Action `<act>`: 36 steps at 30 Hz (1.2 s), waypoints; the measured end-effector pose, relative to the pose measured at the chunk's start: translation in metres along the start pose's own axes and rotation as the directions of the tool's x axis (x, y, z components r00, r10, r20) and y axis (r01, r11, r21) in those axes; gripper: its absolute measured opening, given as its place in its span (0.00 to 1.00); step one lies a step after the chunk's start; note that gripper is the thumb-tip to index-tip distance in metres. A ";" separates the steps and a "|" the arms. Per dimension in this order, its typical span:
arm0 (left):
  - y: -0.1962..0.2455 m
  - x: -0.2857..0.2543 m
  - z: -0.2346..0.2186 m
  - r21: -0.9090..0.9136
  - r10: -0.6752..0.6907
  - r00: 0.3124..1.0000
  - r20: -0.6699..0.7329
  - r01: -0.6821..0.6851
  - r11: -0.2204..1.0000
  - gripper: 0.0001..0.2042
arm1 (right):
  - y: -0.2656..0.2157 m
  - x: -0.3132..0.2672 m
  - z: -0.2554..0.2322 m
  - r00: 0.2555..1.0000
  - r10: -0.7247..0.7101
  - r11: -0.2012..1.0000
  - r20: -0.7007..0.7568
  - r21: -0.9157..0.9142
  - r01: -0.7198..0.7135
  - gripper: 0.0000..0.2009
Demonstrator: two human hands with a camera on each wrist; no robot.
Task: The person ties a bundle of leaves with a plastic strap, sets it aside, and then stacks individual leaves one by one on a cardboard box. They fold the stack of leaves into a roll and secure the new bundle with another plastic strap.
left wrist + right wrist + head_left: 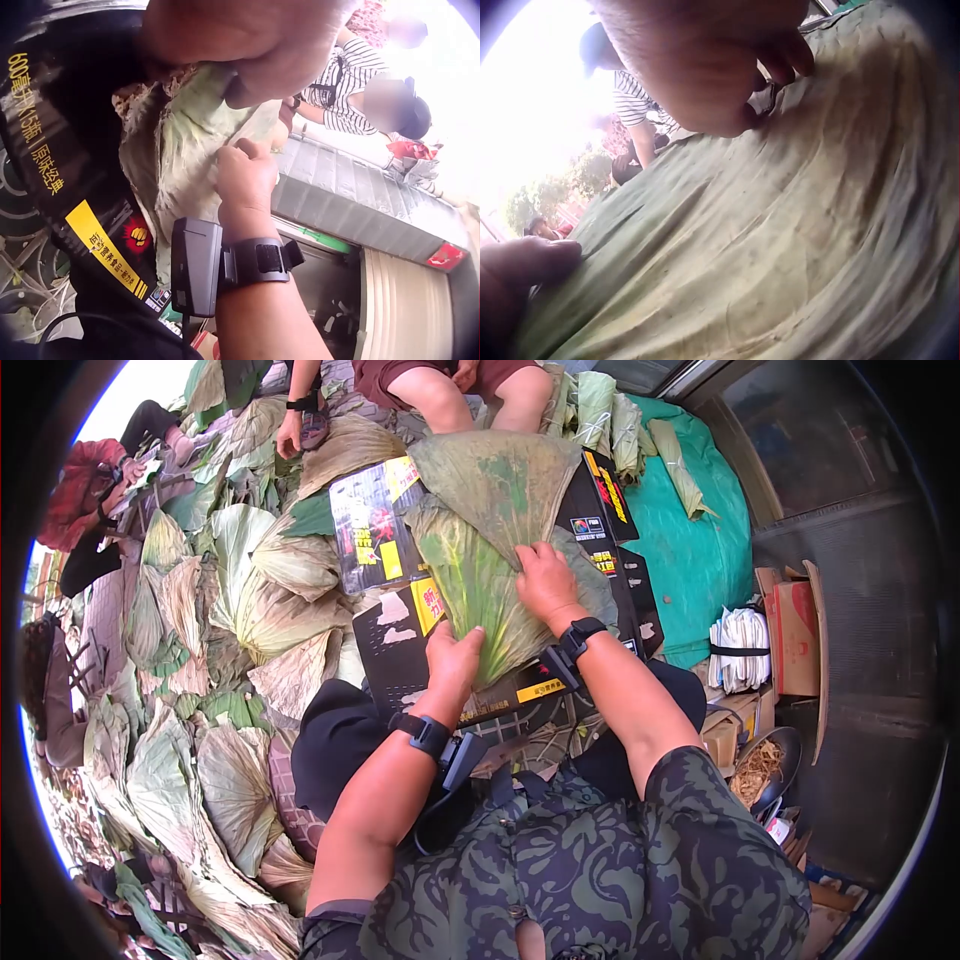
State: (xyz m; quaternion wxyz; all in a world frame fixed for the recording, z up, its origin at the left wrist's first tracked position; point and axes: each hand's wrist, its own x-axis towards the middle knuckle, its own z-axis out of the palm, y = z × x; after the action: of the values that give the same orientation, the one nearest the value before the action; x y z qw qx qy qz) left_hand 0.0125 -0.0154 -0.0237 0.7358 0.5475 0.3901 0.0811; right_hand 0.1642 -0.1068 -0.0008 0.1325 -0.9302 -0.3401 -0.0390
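A yellow-green dried leaf (pixel 470 580) with folded ribs lies over a flattened black cardboard box (pixel 385 650) in front of the person. My left hand (pixel 455 660) holds this leaf at its lower left edge, thumb on top. A broader grey-brown dried leaf (pixel 500 485) overlaps its upper part, its pointed end toward me. At that point my right hand (pixel 548 585) pinches the leaf with fingers bent. The right wrist view has the right hand (pixel 712 60) over the pale ribbed leaf surface (pixel 727 247), the left thumb (pixel 529 262) at its edge.
Many dried leaves (pixel 290 580) spread over the ground at left. Across from me sits another person, bare knees (pixel 430 398) close to the cardboard. Rolled leaf bundles (pixel 597 410) lie on a green tarp (pixel 690 560) at right, near a red-brown carton (pixel 795 635).
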 end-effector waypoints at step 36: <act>0.005 -0.003 0.009 -0.634 -0.148 0.942 0.302 0.314 0.706 0.17 | -0.073 -0.111 -0.065 0.935 -0.346 0.935 -0.079 0.051 0.351 0.08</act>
State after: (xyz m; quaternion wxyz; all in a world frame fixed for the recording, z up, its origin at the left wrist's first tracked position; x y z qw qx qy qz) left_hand 0.0175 -0.0218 -0.0172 0.9275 0.1958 0.3127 0.0599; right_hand 0.0334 -0.1400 0.0599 0.1651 -0.8485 -0.4960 -0.0830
